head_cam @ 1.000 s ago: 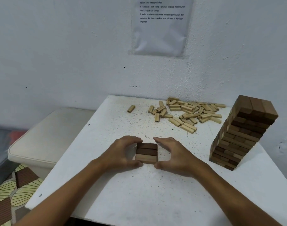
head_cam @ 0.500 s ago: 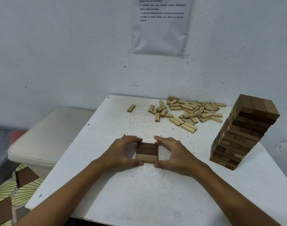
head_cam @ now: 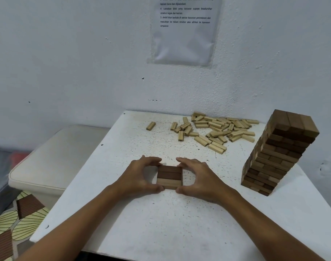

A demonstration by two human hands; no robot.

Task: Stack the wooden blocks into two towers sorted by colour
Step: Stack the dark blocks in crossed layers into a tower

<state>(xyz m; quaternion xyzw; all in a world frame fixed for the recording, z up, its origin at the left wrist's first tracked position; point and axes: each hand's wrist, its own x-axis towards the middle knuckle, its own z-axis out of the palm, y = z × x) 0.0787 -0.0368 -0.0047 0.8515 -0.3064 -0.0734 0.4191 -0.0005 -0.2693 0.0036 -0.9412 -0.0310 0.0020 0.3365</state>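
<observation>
1. Roughly counted: two hands, one small slab of three blocks, one tall tower, one loose pile of pale blocks, one stray pale block apart to the pile's left. The pile was too jumbled for an exact count; several dozen at a guess.
2. The slab lay flat on the white table, near its middle, well apart from the tower. Three blocks sat side by side and touching: the two far ones dark brown, the near one light tan. Together they made a rough square, long sides running left to right.
3. Left hand gripped the slab's left end, fingers curled over the far corner and thumb at the near corner. Right hand mirrored it on the right end, fingertips at the far corner and thumb at the near one. Both hands were clasped on the slab.
4. The tower stood at the table's right side, many layers high, three blocks across its top layer. It mixed dark and lighter brown blocks and looked tilted in the wide-angle view.
5. The pale pile lay at the table's far edge, by the wall. A printed sheet hung on the wall above it. A cream cushioned seat stood left of the table.
</observation>
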